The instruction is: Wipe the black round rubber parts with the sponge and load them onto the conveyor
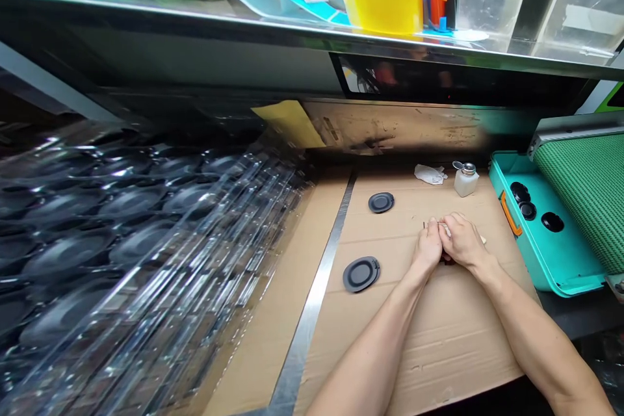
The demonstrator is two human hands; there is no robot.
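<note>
Two flat round black rubber discs (361,274) lie on brown corrugated cardboard (439,338), left of the hands. Left hand (428,246) and right hand (463,242) touch, grip narrow on a thin pale item (444,229), mostly hidden. White plastic pump bottle (465,179) beyond; teal plastic case (546,234) at right.

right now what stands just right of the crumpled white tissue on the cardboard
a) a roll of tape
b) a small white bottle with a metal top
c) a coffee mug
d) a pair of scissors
b, the small white bottle with a metal top stands just right of the crumpled white tissue on the cardboard sheet.
</note>
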